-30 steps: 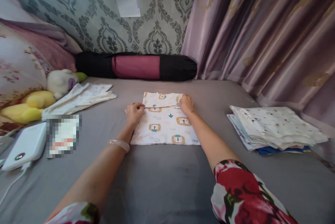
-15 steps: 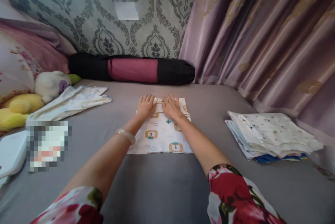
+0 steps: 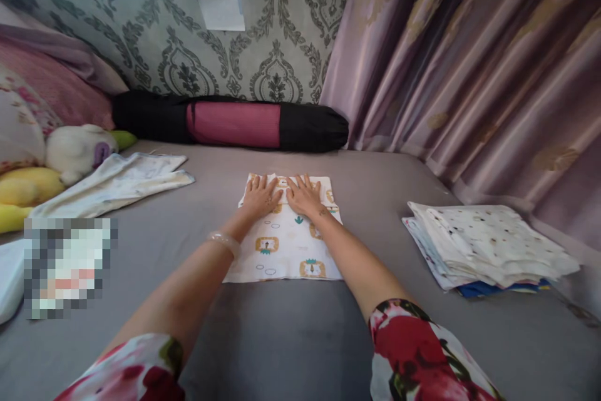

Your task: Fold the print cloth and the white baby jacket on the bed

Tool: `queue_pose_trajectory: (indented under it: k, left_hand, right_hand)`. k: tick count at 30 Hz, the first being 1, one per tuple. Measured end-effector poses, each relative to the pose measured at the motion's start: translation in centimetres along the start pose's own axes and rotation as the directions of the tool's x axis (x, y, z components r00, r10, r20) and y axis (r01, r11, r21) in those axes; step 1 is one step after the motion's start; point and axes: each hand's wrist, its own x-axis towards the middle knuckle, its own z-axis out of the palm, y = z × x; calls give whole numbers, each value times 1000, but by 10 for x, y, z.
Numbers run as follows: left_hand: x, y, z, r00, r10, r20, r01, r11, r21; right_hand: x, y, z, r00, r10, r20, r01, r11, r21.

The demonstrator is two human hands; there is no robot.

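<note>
A white cloth [image 3: 286, 251] printed with orange lion faces and green leaves lies on the grey bed sheet [image 3: 282, 332], its far part folded over toward me. On the left of that folded part my left hand [image 3: 261, 194] rests palm down, fingers spread. My right hand [image 3: 304, 193] presses flat beside it, thumbs close together, fingers also apart. Neither hand grips the fabric. Part of the fold is hidden under both hands.
To the right sits a stack of folded cloths [image 3: 493, 241]. Baby trousers [image 3: 113, 182], plush toys [image 3: 75, 151] and a blurred-out item [image 3: 70, 266] lie on the left. A black and pink roll bag [image 3: 235, 124] lies along the wall, near the curtain [image 3: 399, 63].
Both hands have spread their fingers and flattened on the fold, the left shifting slightly. The camera view has moved a little to the right.
</note>
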Motion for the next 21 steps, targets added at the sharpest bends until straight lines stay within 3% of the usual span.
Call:
queue_pose_trajectory:
  k: [3, 9, 15, 18, 21]
  left_hand:
    - [0, -5, -8, 998, -15, 59, 16, 1000, -23]
    - [-14, -18, -7, 1000, -3, 2, 3, 1000, -1]
    - [-11, -23, 3, 1000, 0, 0, 0, 1000, -28]
    - [-9, -27, 5, 999, 10, -38, -15, 994, -113]
    - [-16, -36, 1, 990, -97, -104, 70, 970, -231]
  right_hand:
    - [0, 9, -9, 999, 7, 53, -9, 999, 38]
    - [-9, 35, -4, 994, 85, -64, -86, 996, -26]
    - [-11, 37, 7, 989, 86, -121, -88, 996, -15]
    - [-8, 40, 2, 993, 78, -90, -73, 996, 59]
    - [-8, 54, -7, 988, 112, -104, -85, 968, 237]
